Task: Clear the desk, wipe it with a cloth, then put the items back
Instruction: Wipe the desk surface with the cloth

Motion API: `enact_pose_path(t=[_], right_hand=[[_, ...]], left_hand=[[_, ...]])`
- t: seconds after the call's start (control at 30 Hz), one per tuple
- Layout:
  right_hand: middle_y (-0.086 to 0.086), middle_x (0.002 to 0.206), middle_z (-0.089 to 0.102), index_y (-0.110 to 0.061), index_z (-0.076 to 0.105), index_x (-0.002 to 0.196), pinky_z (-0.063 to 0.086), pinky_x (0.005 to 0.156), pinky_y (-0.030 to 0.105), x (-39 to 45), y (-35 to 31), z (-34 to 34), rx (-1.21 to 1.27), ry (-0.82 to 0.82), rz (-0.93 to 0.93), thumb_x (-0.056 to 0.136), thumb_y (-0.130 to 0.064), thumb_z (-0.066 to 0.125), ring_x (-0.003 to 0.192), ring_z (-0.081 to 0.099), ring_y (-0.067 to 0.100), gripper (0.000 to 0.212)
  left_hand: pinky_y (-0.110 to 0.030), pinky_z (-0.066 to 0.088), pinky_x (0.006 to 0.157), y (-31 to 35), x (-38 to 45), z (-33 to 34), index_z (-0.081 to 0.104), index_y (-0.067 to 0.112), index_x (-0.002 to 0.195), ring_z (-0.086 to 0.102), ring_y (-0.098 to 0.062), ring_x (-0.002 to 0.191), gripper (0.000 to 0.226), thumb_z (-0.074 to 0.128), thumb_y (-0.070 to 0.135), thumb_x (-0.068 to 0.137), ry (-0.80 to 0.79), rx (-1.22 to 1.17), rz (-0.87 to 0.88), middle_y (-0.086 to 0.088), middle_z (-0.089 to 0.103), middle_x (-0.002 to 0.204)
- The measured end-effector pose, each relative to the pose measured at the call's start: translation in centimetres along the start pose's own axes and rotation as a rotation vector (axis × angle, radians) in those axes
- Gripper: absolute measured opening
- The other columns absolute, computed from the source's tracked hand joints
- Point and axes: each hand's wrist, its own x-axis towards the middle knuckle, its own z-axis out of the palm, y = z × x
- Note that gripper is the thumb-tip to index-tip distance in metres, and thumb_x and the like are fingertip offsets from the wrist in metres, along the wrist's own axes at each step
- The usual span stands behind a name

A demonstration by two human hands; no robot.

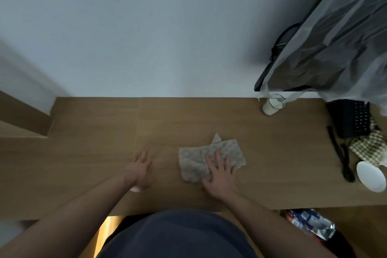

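A grey fluffy cloth point(196, 159) lies flat on the wooden desk point(83, 153), a little right of centre. My right hand point(221, 176) presses down on the cloth's near right part, palm flat and fingers spread. My left hand point(138, 170) rests on the bare wood to the left of the cloth, fingers loosely extended. A small pale object point(136, 189) shows under its wrist; I cannot tell what it is.
A glass cup point(273, 104) stands at the back right by the wall. At the right end lie a dark keyboard-like item point(356, 119), a checked cloth point(370, 148), a black strap point(343, 159) and a white bowl point(370, 176). A grey curtain point(335, 37) hangs above. A shiny packet point(310, 224) lies below the desk.
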Motion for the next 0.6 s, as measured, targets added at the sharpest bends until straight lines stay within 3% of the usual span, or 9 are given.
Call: enact_pose_path(t=[0.17,0.27,0.33,0.43,0.6], right_hand=[[-0.01,0.171,-0.012,-0.042,0.011,0.163,0.007,0.129,0.051,-0.4,2.6,0.4,-0.089,0.02,-0.162,0.093,-0.046,0.048,0.159,-0.006,0.028,0.079],[-0.006,0.172,-0.005,-0.039,0.011,0.163,0.015,0.128,0.05,0.9,7.4,-2.1,-0.02,0.083,0.015,0.097,-0.045,0.049,0.159,0.003,0.033,0.077],[-0.002,0.173,-0.006,-0.038,0.009,0.164,0.014,0.127,0.052,2.2,10.3,-4.2,0.061,0.128,0.175,0.102,-0.049,0.047,0.158,0.003,0.036,0.073],[0.0,0.173,-0.01,-0.037,0.004,0.164,0.009,0.127,0.055,4.7,12.8,-7.1,0.08,0.089,0.272,0.101,-0.061,0.039,0.158,0.0,0.036,0.077],[-0.001,0.169,-0.027,-0.04,-0.008,0.162,0.001,0.123,0.065,8.5,8.4,-9.9,0.226,0.049,0.462,0.096,-0.073,0.037,0.156,-0.015,0.04,0.087]], left_hand=[[-0.032,0.027,0.121,0.3,-0.3,-0.2,-0.003,0.015,0.164,0.015,-0.028,0.157,0.104,0.066,0.045,0.093,-0.026,-0.003,-0.013,-0.006,-0.018,0.17],[-0.031,0.03,0.12,0.2,-0.2,-0.3,-0.002,0.015,0.165,0.021,-0.026,0.156,0.105,0.067,0.047,0.092,-0.015,-0.007,-0.006,-0.005,-0.019,0.17],[-0.032,0.029,0.122,0.1,-0.1,-0.3,-0.003,0.016,0.165,0.018,-0.026,0.157,0.105,0.067,0.046,0.092,-0.023,-0.006,0.001,-0.005,-0.019,0.17],[-0.035,0.026,0.124,-0.5,0.1,-1.1,0.002,0.019,0.165,0.016,-0.029,0.157,0.102,0.069,0.045,0.093,-0.065,-0.02,0.017,-0.004,-0.014,0.171],[-0.028,0.032,0.116,-2.4,0.1,-3.5,0.025,0.021,0.162,0.034,-0.024,0.151,0.079,0.066,0.039,0.097,-0.006,-0.101,0.013,-0.002,0.023,0.169]])
